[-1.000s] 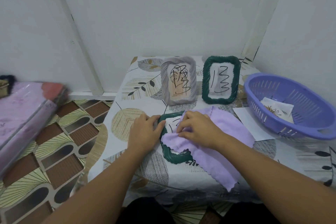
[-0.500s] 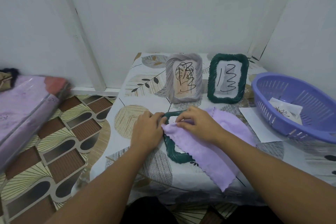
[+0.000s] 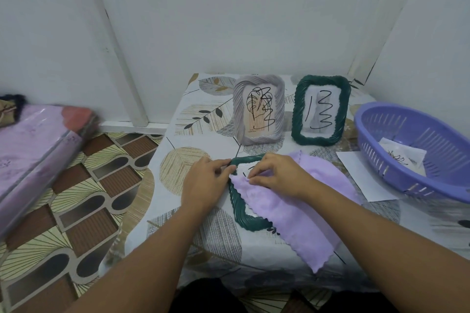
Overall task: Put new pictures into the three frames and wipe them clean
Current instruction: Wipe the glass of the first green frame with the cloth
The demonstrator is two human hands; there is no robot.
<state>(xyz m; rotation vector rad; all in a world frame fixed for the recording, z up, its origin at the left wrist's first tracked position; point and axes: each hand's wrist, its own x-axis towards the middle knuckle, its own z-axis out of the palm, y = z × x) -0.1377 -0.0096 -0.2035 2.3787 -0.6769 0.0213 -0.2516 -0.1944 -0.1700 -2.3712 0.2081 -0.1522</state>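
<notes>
Flat green frame [image 3: 240, 207] lies on the table [image 3: 178, 178], in front of the grey frame [image 3: 258, 109] | your left hand [image 3: 206, 183] grips its left rim | your right hand [image 3: 276, 175] pinches the purple cloth [image 3: 300, 216] over it | upright green frame [image 3: 320, 110] stands right of the grey frame | basket [image 3: 417, 150] further right.

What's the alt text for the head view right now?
Right hand pinches a purple cloth draped over a green frame lying flat, while the left hand grips the frame's edge. Behind stand a grey frame and another green frame; a purple basket sits right.
</notes>
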